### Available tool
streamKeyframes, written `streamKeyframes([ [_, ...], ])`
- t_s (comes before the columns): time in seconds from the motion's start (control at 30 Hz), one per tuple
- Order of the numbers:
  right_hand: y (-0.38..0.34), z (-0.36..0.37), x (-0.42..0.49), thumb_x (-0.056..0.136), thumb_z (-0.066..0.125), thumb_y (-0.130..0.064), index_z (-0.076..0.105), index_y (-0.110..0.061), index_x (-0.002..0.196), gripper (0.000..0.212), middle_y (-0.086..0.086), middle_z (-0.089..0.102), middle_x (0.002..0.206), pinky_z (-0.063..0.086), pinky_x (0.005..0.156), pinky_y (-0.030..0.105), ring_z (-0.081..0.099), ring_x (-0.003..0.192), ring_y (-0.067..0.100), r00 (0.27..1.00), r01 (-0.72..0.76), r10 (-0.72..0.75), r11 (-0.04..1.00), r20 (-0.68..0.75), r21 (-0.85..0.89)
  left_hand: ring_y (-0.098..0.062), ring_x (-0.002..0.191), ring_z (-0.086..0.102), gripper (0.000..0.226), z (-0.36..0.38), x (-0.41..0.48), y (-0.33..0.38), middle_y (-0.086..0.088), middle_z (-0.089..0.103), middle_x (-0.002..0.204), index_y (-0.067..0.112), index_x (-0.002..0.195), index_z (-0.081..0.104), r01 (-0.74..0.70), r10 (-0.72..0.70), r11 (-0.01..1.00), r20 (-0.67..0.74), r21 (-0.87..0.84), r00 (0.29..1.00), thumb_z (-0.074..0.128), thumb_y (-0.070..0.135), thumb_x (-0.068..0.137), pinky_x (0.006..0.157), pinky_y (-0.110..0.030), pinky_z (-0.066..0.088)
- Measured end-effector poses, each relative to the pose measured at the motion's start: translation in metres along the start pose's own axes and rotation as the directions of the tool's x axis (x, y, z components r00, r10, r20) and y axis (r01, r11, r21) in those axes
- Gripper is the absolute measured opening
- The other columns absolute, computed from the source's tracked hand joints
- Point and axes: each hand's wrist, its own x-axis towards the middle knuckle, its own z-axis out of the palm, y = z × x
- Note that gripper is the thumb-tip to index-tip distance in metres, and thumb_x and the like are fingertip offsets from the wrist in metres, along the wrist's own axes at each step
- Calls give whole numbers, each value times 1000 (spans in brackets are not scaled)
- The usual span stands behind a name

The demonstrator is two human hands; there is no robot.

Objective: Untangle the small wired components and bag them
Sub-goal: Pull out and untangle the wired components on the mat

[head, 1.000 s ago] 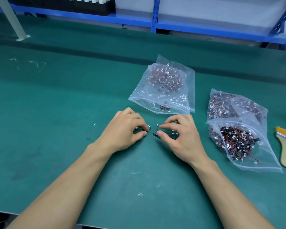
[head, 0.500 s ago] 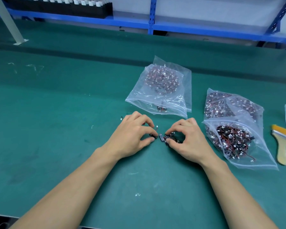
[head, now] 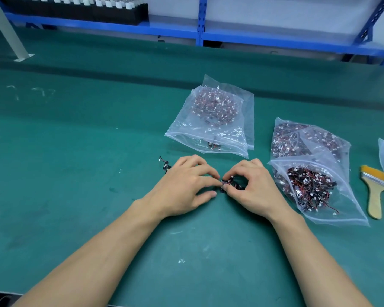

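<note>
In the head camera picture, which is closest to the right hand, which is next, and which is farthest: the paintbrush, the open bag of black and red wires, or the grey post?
1. The open bag of wires, just to the right of the right hand.
2. The paintbrush, farther right, past that bag.
3. The grey post, far away at the back left.

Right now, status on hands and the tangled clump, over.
Left hand and right hand both pinching the tangled clump. Few loose components beyond left hand. Nearest bag beside right hand, nothing blocking.

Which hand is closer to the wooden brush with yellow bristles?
Right. The right hand is left of the wooden brush, beyond a clear plastic bag; the left hand lies farther left.
</note>
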Motion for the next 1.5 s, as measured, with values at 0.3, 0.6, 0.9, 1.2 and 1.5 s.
streamKeyframes([
  [0.3,5,-8,-2,77,79,-21,69,-34,74,16,-13,62,88,45,81,30,52,84,10,997,-80,80,997,12,2,-16,106,50,20,-2,-6,-11,17,68,111,29,109,76,93,-93,996,-19,11,995,67,35,92,97,-36,39],
  [0.6,4,-12,-6,75,75,-16,71,-31,75,16,-17,53,75,38,64,26,51,62,3,999,-16,18,999,50,-36,-16,111,48,30,-3,-5,-11,16,64,123,26,123,71,105,-104,994,8,-8,994,65,34,95,101,-37,38],
  [0.9,5,-12,-6,78,68,-25,64,-36,68,16,-16,56,76,46,66,32,52,63,6,998,-36,37,999,43,-17,-15,95,52,28,-30,-21,-48,12,64,108,22,110,68,415,-476,879,-368,-237,798,59,3,91,88,-14,38],
  [1.2,1,-8,-8,67,77,-62,73,-31,75,32,-18,56,76,38,63,28,51,65,1,999,4,-2,999,37,-37,-13,89,52,15,-34,-32,-67,19,65,97,31,99,67,574,-652,750,-217,-330,727,67,18,91,75,-21,37],
  [1.5,-3,-6,-9,73,83,-45,74,-31,75,16,-17,59,77,43,63,31,52,67,1,998,6,-5,1000,69,-26,-9,99,47,38,-37,-34,-63,19,61,110,35,111,67,525,-560,795,-35,-302,828,77,13,82,90,-18,39],
])
